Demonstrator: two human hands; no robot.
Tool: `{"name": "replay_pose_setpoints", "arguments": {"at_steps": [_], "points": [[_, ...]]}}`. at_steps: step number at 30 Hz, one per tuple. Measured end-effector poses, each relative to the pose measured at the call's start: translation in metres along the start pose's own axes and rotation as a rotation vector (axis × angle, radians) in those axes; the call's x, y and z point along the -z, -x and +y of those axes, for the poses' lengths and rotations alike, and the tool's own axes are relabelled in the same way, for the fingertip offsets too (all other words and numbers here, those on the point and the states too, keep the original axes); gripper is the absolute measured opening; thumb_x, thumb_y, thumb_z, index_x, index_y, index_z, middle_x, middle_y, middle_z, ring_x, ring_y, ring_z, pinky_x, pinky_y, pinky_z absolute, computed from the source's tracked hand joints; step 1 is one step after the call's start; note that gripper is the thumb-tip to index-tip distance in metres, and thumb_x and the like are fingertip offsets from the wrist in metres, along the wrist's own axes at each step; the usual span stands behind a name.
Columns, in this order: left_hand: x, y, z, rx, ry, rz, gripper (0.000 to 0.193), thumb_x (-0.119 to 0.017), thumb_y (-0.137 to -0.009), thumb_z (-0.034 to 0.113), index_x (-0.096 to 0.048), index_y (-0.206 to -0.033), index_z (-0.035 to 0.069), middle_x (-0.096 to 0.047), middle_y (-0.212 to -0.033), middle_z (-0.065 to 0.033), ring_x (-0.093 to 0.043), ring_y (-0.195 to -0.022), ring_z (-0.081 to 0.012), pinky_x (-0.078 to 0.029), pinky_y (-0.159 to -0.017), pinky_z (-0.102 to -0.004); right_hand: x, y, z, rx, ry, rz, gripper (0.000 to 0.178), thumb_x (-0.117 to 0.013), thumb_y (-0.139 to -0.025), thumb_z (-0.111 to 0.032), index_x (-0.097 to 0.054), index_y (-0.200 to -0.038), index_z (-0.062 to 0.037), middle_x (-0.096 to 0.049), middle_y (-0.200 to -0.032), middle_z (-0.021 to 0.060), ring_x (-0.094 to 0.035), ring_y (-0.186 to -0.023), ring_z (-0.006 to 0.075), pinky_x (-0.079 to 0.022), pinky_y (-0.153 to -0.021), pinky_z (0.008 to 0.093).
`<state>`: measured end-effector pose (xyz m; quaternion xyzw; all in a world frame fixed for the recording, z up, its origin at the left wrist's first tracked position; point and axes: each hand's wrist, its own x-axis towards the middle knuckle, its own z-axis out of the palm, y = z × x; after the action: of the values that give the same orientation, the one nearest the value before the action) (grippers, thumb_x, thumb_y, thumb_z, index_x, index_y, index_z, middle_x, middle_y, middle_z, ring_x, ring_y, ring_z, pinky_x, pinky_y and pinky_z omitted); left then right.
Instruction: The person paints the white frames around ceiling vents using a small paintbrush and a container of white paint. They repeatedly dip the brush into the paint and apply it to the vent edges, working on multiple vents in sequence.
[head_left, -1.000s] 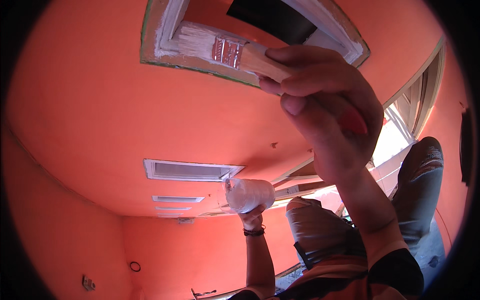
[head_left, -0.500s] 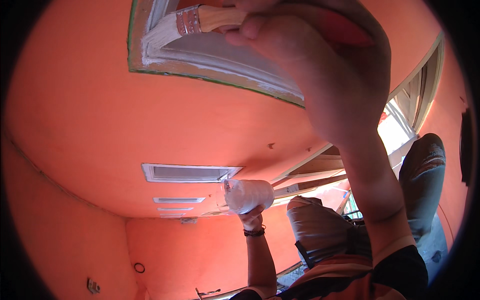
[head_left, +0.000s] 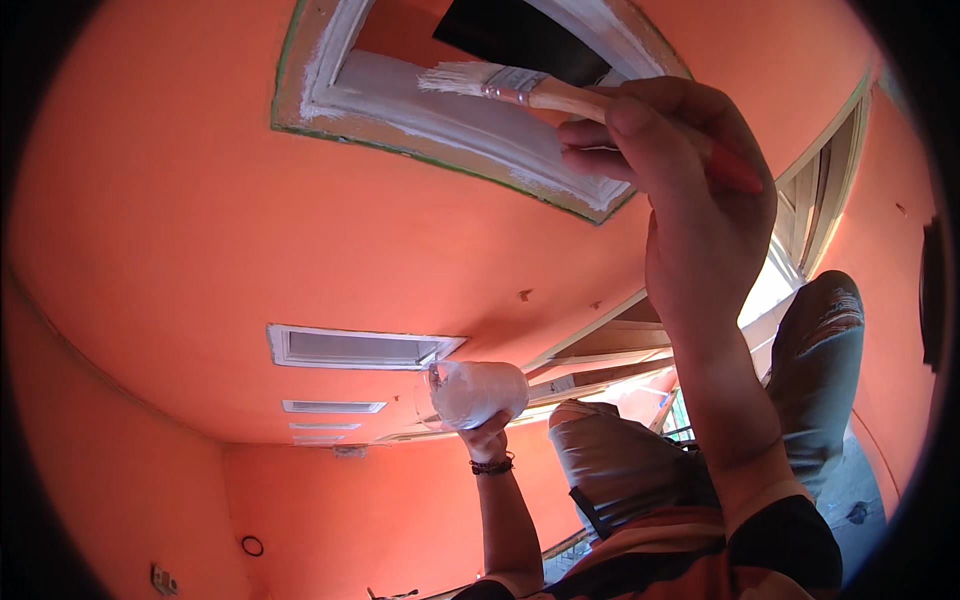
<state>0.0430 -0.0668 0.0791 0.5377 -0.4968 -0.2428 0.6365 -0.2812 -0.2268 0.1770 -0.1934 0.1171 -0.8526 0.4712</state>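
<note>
My right hand (head_left: 690,170) grips a paintbrush (head_left: 560,95) by its wooden, red-ended handle. The pale, paint-coated bristles point left, in front of a window-like frame (head_left: 430,135) with white paint on its inner moulding and bare brownish edges lined in green. Whether the bristles touch the frame I cannot tell. Lower down, my left hand (head_left: 487,437), with a dark bracelet at the wrist, is closed around a clear plastic container (head_left: 478,393) holding white paint. The container is tilted on its side in this view, and part of the left hand is hidden behind it.
Orange walls (head_left: 200,200) surround me. Further along the wall are a white-framed opening (head_left: 360,347) and several smaller ones. My bent knees in grey trousers (head_left: 620,460) are below. A wooden louvred frame (head_left: 825,190) stands at the right.
My right hand has drawn the brush down and to the right, away from the frame's left corner. The view has shifted slightly; the left hand still holds the container.
</note>
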Motion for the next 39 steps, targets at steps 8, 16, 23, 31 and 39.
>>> {"name": "replay_pose_setpoints", "arguments": {"at_steps": [8, 16, 23, 31, 39], "points": [[-0.018, -0.004, 0.005, -0.063, -0.038, 0.049, 0.121, -0.077, -0.042, 0.009, -0.025, -0.151, 0.011, -0.047, -0.134, -0.0063, -0.048, -0.123, -0.0276, -0.043, -0.106, -0.0465, 0.059, 0.024, -0.031, -0.064, 0.004, -0.015, 0.023, -0.061, -0.091, -0.003, -0.056, -0.110, 0.0083, -0.064, -0.109, 0.0228, -0.069, -0.091, 0.0287, -0.059, -0.080, 0.0374], [-0.018, 0.011, -0.008, 0.047, 0.090, 0.031, 0.121, -0.079, -0.048, 0.006, -0.018, -0.152, 0.012, -0.048, -0.131, -0.0081, -0.050, -0.119, -0.0268, -0.047, -0.101, -0.0460, 0.094, 0.045, -0.059, -0.160, 0.293, -0.201, 0.021, -0.063, -0.088, -0.005, -0.059, -0.104, 0.0068, -0.063, -0.110, 0.0258, -0.066, -0.098, 0.0329, -0.058, -0.078, 0.0373], [-0.025, 0.061, -0.029, -0.206, -0.422, -0.101, 0.112, -0.089, -0.055, 0.023, -0.026, -0.147, 0.008, -0.042, -0.138, -0.0114, -0.050, -0.121, -0.0240, -0.046, -0.099, -0.0428, 0.105, 0.078, -0.066, -0.340, 0.650, -0.216, 0.015, -0.064, -0.089, -0.001, -0.061, -0.101, 0.0073, -0.067, -0.104, 0.0201, -0.066, -0.095, 0.0235, -0.056, -0.079, 0.0349], [-0.064, 0.094, -0.059, 0.268, -0.027, -0.134, 0.098, -0.088, -0.052, 0.010, -0.041, -0.137, 0.005, -0.055, -0.122, -0.0107, -0.056, -0.112, -0.0261, -0.050, -0.092, -0.0393, 0.087, 0.101, -0.043, -0.569, 0.853, -0.211, 0.022, -0.059, -0.096, -0.016, -0.061, -0.099, 0.0056, -0.068, -0.099, 0.0208, -0.071, -0.081, 0.0269, -0.062, -0.071, 0.0347], [-0.065, 0.077, -0.061, -0.171, -0.392, -0.152, 0.081, -0.090, -0.060, 0.016, -0.048, -0.128, 0.004, -0.056, -0.122, -0.0150, -0.060, -0.110, -0.0298, -0.051, -0.090, -0.0377, 0.037, 0.142, -0.037, -0.566, 0.934, -0.631, 0.011, -0.065, -0.089, -0.004, -0.066, -0.094, 0.0060, -0.069, -0.091, 0.0145, -0.067, -0.076, 0.0188, -0.056, -0.068, 0.0304]]}}
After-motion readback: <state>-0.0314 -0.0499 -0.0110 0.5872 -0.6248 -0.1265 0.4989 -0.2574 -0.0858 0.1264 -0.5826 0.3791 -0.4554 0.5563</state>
